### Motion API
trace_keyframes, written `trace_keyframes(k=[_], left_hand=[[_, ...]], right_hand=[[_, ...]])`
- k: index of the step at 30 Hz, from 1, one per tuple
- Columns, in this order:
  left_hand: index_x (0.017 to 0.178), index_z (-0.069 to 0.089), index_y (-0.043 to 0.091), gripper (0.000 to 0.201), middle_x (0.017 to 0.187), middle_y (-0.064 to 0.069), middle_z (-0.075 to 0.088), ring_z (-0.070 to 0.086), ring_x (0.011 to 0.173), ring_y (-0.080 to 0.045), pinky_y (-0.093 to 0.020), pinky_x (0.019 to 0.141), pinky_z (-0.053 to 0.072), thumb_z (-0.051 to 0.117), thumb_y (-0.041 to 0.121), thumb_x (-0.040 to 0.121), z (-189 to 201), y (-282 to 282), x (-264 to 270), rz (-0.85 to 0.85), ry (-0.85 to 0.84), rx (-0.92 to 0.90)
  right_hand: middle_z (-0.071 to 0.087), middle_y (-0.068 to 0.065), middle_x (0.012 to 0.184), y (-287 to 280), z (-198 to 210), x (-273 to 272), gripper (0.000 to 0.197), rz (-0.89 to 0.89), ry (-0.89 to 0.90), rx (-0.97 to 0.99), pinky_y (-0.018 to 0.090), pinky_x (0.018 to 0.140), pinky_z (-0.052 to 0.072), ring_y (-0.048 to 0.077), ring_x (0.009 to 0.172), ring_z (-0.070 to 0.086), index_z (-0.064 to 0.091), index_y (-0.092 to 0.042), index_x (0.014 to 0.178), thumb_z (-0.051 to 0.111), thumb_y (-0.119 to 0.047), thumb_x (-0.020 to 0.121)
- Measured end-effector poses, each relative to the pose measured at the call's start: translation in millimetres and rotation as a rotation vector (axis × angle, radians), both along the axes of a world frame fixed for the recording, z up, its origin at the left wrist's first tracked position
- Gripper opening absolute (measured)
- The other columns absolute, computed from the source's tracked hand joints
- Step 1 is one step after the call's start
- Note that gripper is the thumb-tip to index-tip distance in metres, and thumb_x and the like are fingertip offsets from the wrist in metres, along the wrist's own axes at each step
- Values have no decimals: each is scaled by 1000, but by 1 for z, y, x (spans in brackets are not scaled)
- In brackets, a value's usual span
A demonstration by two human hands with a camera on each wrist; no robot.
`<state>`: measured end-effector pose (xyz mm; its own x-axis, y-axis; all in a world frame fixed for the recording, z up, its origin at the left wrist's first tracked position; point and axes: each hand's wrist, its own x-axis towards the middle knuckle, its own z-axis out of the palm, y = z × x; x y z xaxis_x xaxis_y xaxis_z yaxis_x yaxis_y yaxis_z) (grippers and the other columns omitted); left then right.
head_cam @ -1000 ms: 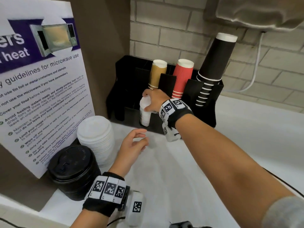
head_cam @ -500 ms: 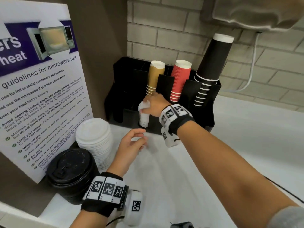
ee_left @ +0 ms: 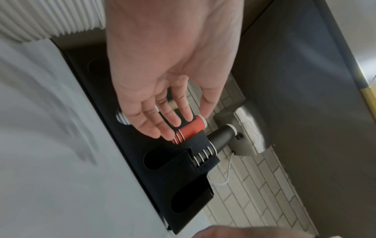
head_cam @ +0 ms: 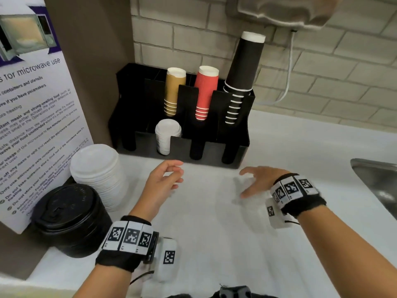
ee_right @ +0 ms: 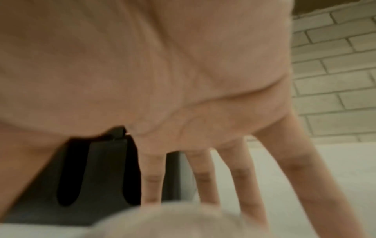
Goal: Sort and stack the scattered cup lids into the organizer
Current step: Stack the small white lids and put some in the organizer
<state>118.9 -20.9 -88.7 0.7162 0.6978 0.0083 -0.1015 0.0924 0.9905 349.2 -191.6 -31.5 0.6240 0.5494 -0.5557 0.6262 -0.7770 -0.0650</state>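
The left hand hovers above the white table with fingers loosely bent and holds nothing. The right hand hovers near it, in front of the organizer, with its fingers spread and straight; it looks blurred in the head view, and it grips nothing. In the right wrist view a pale blurred shape sits under the fingertips, and I cannot tell what it is.

A short stack of small white lids stands inside the second front slot of the black organizer. Behind it are a tan cup stack, a red cup stack and a tall black cup stack. To the left of the left hand, on the table, stands a pile of larger white lids, and touching it in front a pile of black lids. A microwave poster leans behind these piles.
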Motion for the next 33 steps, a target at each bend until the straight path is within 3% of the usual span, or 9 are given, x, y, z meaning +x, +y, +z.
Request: trace_keyframes(k=[7,15,19,21,23,25,28,30,33], left_hand=[[100,68,28,17,92,8,62,66,81,-11,-24,75,50,60,14,94,1,-13,-3,-26,21,4],[100,69,30,17,89,12,63,67,82,-12,-25,76,49,61,16,93,0,-14,-9,-4,31,11],[99,68,31,17,89,13,63,67,85,-13,-25,76,49,61,16,93,3,-14,-10,4,29,12],[102,67,31,20,97,9,64,66,86,-13,-26,78,50,64,15,92,6,-15,-10,-7,41,41],[112,63,35,31,111,7,63,66,88,-8,-24,80,51,71,17,87,10,-18,-9,-55,63,98],[126,54,44,59,124,14,58,66,98,-3,-19,78,51,80,29,75,15,-24,-7,-142,58,131],[143,32,49,97,141,18,46,58,119,-8,-21,89,52,81,40,60,20,-31,1,-231,12,120],[150,27,41,101,145,12,46,58,122,-12,-24,93,52,81,32,65,21,-32,5,-245,-65,105],[149,33,33,94,136,8,58,66,109,-9,-18,83,52,80,22,69,20,-27,6,-196,-141,105]], right_hand=[[43,-10,98,-12,-35,-7,82,30,-100,44,37,74,54,21,87,55,40,-45,120,81,-47,49],[37,-14,86,-12,-22,0,76,24,-89,96,29,66,44,20,88,51,47,-36,126,83,-39,59],[41,-11,87,-10,-7,0,71,43,-102,154,31,70,45,21,88,52,49,-33,126,82,-35,64],[47,-7,97,-6,7,-3,69,86,-93,265,30,76,42,21,95,53,50,-35,125,82,-37,65],[53,-11,107,2,24,-13,65,130,23,446,23,79,41,14,99,54,50,-41,121,84,-39,65],[55,-19,105,16,39,-34,58,162,185,608,15,71,43,2,91,55,51,-48,113,84,-41,66],[60,-11,104,37,50,-63,53,195,367,721,17,63,52,1,80,62,52,-49,110,84,-41,68],[65,-5,107,48,50,-75,52,223,432,765,22,66,55,4,85,66,54,-45,112,83,-37,69],[63,-3,114,59,52,-81,57,243,479,814,29,73,59,12,96,67,56,-39,122,82,-31,72]])
